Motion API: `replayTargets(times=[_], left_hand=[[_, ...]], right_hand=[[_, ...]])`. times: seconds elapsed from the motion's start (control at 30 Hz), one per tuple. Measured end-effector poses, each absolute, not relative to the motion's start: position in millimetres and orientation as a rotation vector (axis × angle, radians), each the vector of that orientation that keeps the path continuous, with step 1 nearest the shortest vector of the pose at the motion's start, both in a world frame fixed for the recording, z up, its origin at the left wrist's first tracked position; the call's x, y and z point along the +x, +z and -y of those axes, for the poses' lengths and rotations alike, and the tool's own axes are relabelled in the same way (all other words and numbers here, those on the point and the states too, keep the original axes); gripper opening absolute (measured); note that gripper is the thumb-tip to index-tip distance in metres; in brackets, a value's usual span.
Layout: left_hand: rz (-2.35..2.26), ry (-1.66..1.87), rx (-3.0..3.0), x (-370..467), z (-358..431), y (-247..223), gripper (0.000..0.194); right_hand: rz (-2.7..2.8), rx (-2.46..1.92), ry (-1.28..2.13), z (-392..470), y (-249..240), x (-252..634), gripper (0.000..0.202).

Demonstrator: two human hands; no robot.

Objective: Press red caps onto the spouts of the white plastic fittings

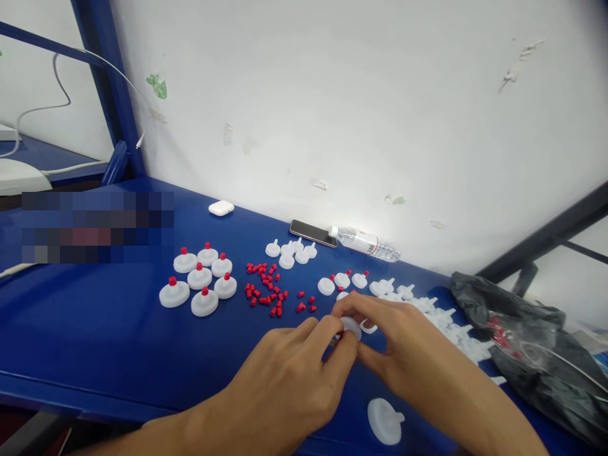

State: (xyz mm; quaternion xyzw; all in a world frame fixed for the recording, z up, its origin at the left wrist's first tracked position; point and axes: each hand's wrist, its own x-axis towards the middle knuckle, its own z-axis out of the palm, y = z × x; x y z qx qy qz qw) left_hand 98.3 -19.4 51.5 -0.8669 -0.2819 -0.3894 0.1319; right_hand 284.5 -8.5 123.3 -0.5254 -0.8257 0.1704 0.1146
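Observation:
Between my two hands is a round white plastic piece (pixel 351 327), partly covered by fingers. My left hand (pixel 301 364) has its fingers closed on the piece's left side. My right hand (pixel 399 329) curls over its right side, thumb and fingers touching it. Small red caps (pixel 266 291) are scattered to the left of the hands. Farther left stand several white discs with red tips (pixel 199 277). A few red-tipped white pieces (pixel 342 279) lie just beyond my right hand. One loose white piece (pixel 386 421) lies near the front, below my hands.
Plain white pieces lie in a small group (pixel 287 259) at the back and a larger one (pixel 446 320) at the right. Along the wall are a white case (pixel 221 208), a phone (pixel 311 234) and a bottle (pixel 365 242). A black bag (pixel 536 342) sits right.

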Motion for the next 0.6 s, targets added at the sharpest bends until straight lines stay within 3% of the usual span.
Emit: replayTargets(times=[0.6], left_hand=[[0.785,-1.404,-2.455,87.9,18.1,54.4,0.024]], right_hand=[[2.376,-1.437,0.312,19.3,134.8,282.9,0.031]])
